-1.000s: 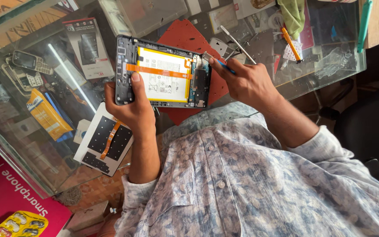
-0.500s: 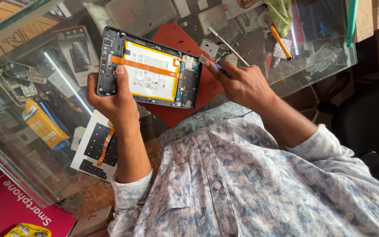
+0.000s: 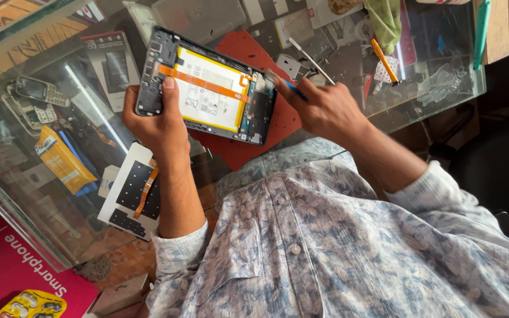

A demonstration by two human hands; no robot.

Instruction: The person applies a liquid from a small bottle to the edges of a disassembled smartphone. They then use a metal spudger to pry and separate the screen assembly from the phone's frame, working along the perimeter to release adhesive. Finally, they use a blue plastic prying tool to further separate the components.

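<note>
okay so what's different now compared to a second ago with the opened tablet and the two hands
The opened tablet has swung: its left hand end now sits higher and further left, so it lies more slanted over the red mat. The right hand stayed at its right edge, blue-tipped tool still pinched there. Both grips unchanged; nothing picked up or let go.
</note>
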